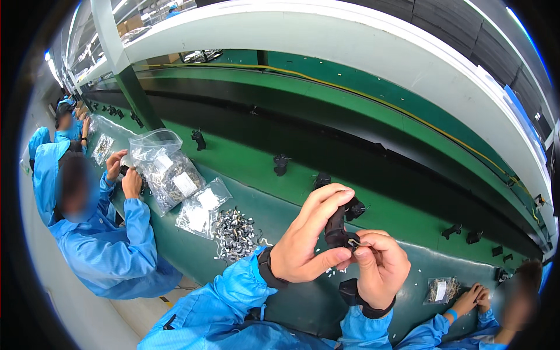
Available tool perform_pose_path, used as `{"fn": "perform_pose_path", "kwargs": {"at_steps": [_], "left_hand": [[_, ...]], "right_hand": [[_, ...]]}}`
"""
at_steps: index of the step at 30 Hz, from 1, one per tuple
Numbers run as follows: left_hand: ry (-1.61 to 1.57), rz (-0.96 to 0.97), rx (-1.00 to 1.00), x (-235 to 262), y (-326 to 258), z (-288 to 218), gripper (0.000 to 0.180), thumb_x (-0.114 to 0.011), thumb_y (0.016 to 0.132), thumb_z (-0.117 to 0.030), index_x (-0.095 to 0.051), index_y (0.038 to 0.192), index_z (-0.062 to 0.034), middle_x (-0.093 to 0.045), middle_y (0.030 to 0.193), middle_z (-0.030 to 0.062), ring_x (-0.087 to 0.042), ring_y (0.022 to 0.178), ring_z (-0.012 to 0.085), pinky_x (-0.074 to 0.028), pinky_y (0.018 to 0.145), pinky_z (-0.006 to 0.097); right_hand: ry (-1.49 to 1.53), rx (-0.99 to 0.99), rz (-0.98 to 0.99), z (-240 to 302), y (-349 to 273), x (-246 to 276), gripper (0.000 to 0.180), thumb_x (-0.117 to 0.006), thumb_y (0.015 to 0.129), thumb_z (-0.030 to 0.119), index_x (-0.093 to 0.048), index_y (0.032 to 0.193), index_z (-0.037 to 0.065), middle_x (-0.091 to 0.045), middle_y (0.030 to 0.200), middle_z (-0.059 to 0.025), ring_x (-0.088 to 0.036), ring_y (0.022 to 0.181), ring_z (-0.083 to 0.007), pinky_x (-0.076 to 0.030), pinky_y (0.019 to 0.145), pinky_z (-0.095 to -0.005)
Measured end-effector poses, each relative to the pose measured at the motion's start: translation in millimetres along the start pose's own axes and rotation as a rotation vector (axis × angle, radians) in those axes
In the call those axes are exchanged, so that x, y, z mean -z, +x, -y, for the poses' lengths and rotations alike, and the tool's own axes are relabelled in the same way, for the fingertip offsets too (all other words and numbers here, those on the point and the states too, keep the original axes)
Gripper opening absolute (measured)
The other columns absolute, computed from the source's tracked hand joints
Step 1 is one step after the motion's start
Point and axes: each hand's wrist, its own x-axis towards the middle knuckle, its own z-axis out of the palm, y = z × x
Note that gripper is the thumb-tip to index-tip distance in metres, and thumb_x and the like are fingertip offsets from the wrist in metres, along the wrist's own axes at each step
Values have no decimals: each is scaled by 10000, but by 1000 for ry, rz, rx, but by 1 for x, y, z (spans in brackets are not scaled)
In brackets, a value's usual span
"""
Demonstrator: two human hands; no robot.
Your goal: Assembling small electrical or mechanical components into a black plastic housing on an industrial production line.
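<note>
My left hand (306,242) is wrapped round a black, handle-shaped plastic part (335,231), holding it tilted above the bench. Against the part's lower end, my right hand (382,263) pinches with thumb and fingers. Thin pale wires (352,242) show at that end; whether the fingertips grip the wires or the housing is hard to make out. Just beyond my hands is another black part (354,208) with fine wires. To the left of my left wrist lies a loose pile of small black and silver wired components (235,234) on the green bench (274,217).
Clear plastic bags (166,170) of wired components stand left of the pile. Black parts (281,164) sit spaced along the green ledge beside the dark conveyor belt (326,140). One co-worker (102,233) works at left, another (461,315) at right near a small bag (441,290).
</note>
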Motion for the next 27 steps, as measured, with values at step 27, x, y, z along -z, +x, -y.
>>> {"fn": "perform_pose_path", "kwargs": {"at_steps": [27], "left_hand": [[24,-116,54,-9,-3,-5,860,-802,873,-435,-444,1496,38,-439,1443,232,-534,1257,348,-443,1057,413]], "right_hand": [[-483,378,1,-2,4,1,123,-722,903,-28,-663,1010,-18,-713,938,-188,-706,716,-273,-573,636,-321]]}}
